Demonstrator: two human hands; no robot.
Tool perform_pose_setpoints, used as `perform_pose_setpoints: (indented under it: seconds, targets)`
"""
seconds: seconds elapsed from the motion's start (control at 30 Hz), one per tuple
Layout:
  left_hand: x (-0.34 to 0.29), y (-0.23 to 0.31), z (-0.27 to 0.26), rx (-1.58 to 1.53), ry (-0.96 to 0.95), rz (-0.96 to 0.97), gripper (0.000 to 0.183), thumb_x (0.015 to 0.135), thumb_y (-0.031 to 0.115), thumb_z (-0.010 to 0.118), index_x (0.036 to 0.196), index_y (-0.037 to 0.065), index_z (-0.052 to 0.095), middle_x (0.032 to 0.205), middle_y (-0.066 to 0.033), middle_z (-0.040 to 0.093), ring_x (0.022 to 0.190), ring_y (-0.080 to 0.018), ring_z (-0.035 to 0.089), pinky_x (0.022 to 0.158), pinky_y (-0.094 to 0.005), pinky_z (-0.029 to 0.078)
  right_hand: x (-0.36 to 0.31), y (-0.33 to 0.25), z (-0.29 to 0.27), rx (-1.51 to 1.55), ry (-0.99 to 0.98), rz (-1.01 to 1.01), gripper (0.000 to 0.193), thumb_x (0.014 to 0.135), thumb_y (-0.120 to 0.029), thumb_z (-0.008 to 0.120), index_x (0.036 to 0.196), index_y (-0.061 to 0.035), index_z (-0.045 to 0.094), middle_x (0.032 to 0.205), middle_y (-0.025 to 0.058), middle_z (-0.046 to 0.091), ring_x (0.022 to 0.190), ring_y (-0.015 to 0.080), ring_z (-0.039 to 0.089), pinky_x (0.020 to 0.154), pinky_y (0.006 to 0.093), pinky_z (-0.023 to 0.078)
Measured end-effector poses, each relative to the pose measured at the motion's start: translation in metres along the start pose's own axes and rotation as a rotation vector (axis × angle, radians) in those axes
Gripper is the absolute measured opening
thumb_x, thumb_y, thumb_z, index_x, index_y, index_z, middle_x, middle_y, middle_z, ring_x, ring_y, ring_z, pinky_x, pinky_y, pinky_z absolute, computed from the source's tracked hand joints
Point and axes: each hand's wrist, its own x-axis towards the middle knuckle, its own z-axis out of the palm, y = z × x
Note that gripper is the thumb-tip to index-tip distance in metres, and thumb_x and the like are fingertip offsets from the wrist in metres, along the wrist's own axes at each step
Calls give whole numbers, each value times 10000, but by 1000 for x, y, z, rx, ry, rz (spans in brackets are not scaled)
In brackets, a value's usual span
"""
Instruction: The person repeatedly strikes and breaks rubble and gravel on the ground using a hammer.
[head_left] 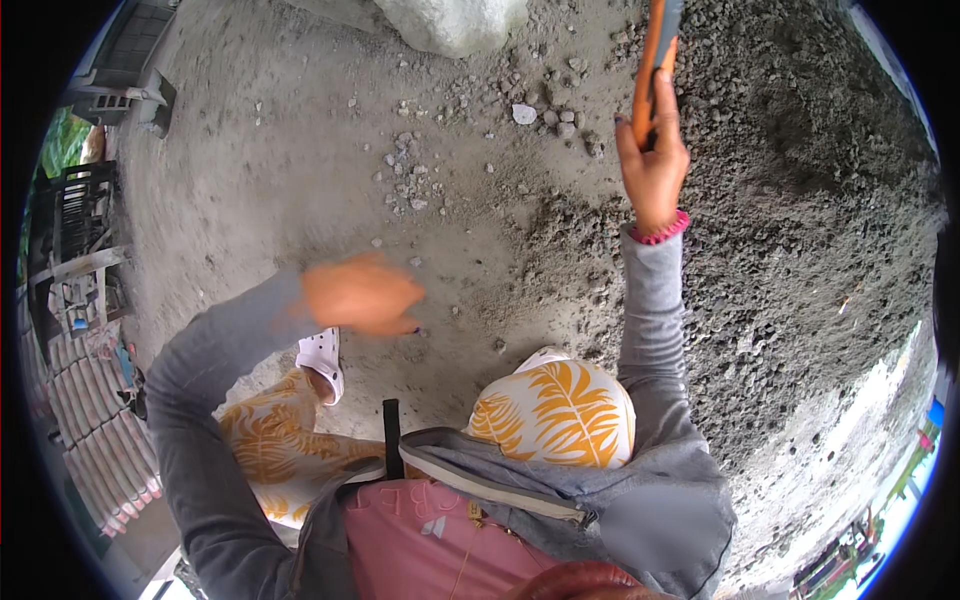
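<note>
My right grip (656, 172) is wrapped round one orange tool (647, 80) above the left edge of the dark gravel (800, 260); whether my blurred left hand (362, 293) is clenched, I cannot tell. I judge I'm wielding the tool, which calls for a steady hold. Left of the gravel: one boulder (455, 20), two shoes (321, 358).

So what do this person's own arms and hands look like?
Both arms wear long grey sleeves. A ruffled pink band circles the wrist of the right hand. Neither hand wears a glove. A dark nail shows on each, perhaps polished. The left hand is blurred, so finer details are unclear.
</note>
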Motion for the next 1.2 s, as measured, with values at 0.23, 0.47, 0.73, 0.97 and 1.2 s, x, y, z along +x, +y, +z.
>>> perform_pose_setpoints:
  seconds: [0.23, 0.47, 0.73, 0.97, 1.2]
  targets:
    - [94, 59, -38, -110, 857, 165, 259, 760, 242, 509, 930, 49, 483, 796, -126, 534, 775, -277, 527, 728, -401, 381, -56, 62, 19, -545, -503, 488, 604, 661, -82, 495, 1216, -274, 351, 724, 194, 578, 659, 354, 560, 573, 447, 439]
    - [131, 67, 34, -972, 784, 398, 228, 748, 165, 537, 937, 38, 516, 726, -102, 582, 662, -214, 571, 570, -313, 439, -29, 0, -8, -297, -264, 348, 617, 669, -61, 521, 1231, -241, 340, 750, 186, 583, 603, 324, 570, 534, 371, 443]
    - [152, 30, 39, -801, 802, 309, 267, 758, 230, 537, 933, 30, 519, 692, -119, 577, 612, -237, 560, 557, -328, 429, -55, 60, 34, -454, -319, 249, 698, 671, -59, 516, 1263, -301, 237, 733, 185, 578, 631, 328, 574, 545, 403, 450]
    - [138, 20, 18, -855, 655, 250, 300, 778, 272, 518, 952, 28, 511, 733, -101, 583, 636, -195, 551, 566, -303, 421, -60, 20, 0, -387, -424, 342, 605, 663, -79, 502, 1227, -239, 354, 794, 188, 585, 625, 309, 578, 584, 367, 452]
    - [171, 28, 12, -996, 744, 436, 276, 778, 264, 506, 907, 22, 533, 741, -117, 585, 620, -192, 544, 569, -303, 416, -61, -60, 4, -230, -62, 216, 610, 675, -20, 519, 1236, -193, 353, 659, 141, 581, 440, 158, 495, 420, 261, 393]
